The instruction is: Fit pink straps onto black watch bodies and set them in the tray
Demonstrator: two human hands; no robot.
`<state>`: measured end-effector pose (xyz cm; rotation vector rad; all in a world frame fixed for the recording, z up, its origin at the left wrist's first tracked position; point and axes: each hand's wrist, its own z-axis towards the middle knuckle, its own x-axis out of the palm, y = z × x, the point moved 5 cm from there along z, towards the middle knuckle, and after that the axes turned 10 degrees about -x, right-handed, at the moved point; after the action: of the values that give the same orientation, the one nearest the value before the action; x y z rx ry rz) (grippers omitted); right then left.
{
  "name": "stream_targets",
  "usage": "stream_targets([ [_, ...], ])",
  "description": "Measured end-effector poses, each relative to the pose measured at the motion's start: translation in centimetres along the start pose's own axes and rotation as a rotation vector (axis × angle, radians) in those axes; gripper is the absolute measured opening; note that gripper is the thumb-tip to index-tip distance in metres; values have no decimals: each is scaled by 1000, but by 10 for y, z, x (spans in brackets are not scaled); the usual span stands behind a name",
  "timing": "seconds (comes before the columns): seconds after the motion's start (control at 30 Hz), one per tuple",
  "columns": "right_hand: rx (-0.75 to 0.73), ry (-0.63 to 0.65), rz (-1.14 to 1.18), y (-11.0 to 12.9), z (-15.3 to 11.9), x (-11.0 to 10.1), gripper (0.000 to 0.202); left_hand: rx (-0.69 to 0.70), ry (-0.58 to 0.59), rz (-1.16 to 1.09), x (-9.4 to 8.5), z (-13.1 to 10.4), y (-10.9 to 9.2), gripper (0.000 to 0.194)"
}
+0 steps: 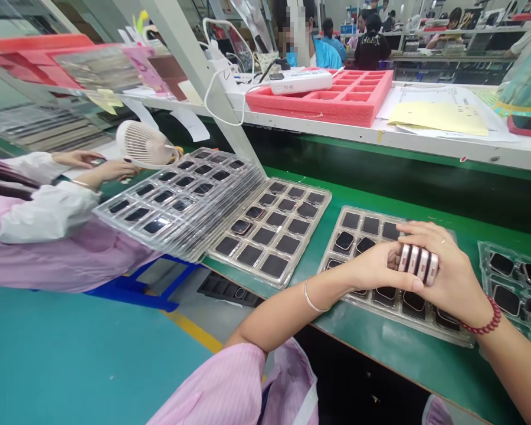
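A short row of several smartwatch cases point(418, 264), silver-pink with dark faces pressed together, is held between my two hands above a tray. My left hand point(383, 267), below a thin bangle, has its thumb along the near side of the row. My right hand point(455, 268), with a red bead bracelet at the wrist, wraps the row from the right; some of its fingers are hidden. Under my hands lies a clear plastic tray point(328, 260) with square pockets. Some pockets hold watch cases point(344, 241), while others show only dark squares.
Left of it lies another tray point(287, 280) with two watch cases. Beyond stands a tall stack of filled trays point(168, 218), near a white fan point(142, 143) and a co-worker's hands point(110, 171). More watches fill a tray point(487, 283) at right. A shelf carries a red foam tray point(358, 109).
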<state>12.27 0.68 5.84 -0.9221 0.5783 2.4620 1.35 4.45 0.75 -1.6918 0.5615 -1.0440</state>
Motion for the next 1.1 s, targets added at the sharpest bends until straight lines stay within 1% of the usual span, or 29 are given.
stream_targets([
  [0.17, 68, 37, 23, -2, -3, 2, 37, 2, 17, 18, 0, 0, -1, 39],
  [0.4, 44, 59, -53, -1, -6, 6, 36, 26, 43, 6, 1, 3, -2, 41],
  [0.47, 38, 65, -82, -1, -6, 8, 33, 25, 32, -32, 0, 5, -1, 41],
  [0.57, 28, 77, -104, -1, -6, 10, 31, 11, -23, -71, -1, 7, 3, 43],
  [0.67, 22, 87, -108, -1, -7, 12, 32, 8, -50, -54, -1, 7, 5, 44],
  [0.73, 7, 81, -124, -1, -7, 12, 33, 24, -63, -3, -2, 6, 4, 45],
  [0.8, -2, 57, -178, -1, -8, 11, 42, 70, -114, 99, -3, 3, 1, 46],
  [0.93, 55, 12, -273, -5, -11, 7, 73, 235, -278, 397, -4, -8, -9, 56],
  [1.0, 78, 10, -277, -6, -13, 7, 82, 305, -300, 502, 0, -12, -12, 57],
  [1.1, 66, -11, -288, -5, -13, 5, 87, 388, -272, 570, 5, -14, -14, 53],
])
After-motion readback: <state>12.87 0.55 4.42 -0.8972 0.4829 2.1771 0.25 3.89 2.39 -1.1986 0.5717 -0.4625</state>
